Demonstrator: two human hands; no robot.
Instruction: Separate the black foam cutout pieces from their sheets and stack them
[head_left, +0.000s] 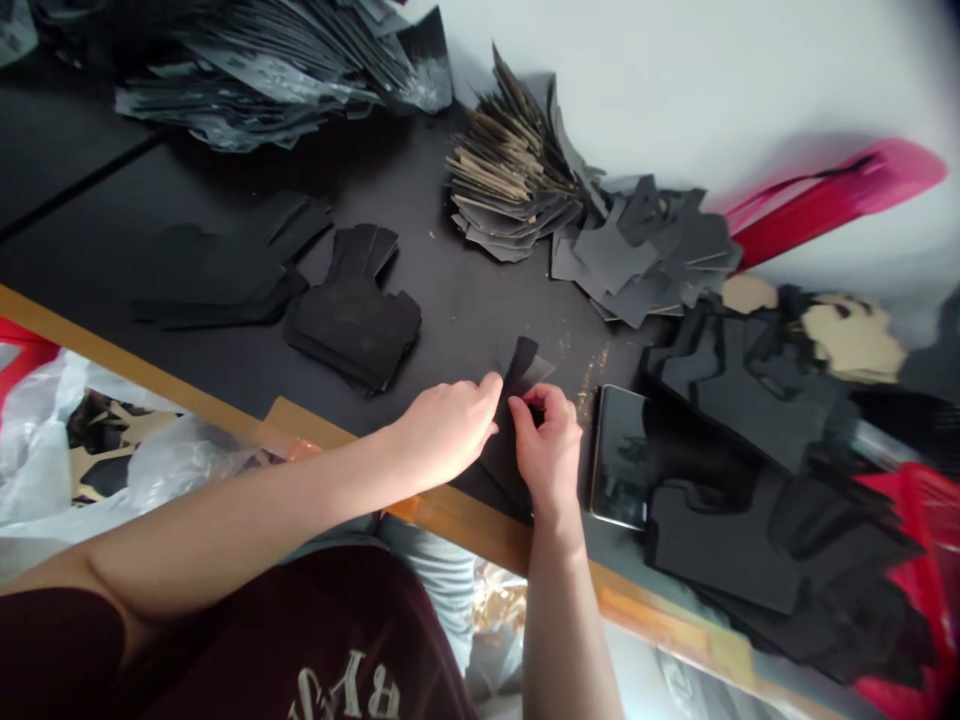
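Near the front of the dark table, my left hand [457,425] and my right hand [547,435] meet at a small black cut-out piece [520,362]. Fingers of both hands are pinched on it, and its upper end sticks up between them. Its lower part is hidden by my fingers. To the left of my hands lies a stack of black cut-out pieces [356,310], with another dark pile [225,260] beyond it. A phone [620,455] rests just right of my right hand.
Along the wall stand a fanned stack of dark cards with tan edges [514,165], loose grey pieces [637,250] and plastic-wrapped bundles [277,70]. Larger black pieces [757,390] cover the right side. A pink-red object [832,200] leans there. Plastic bags of scraps [112,450] sit below the table edge.
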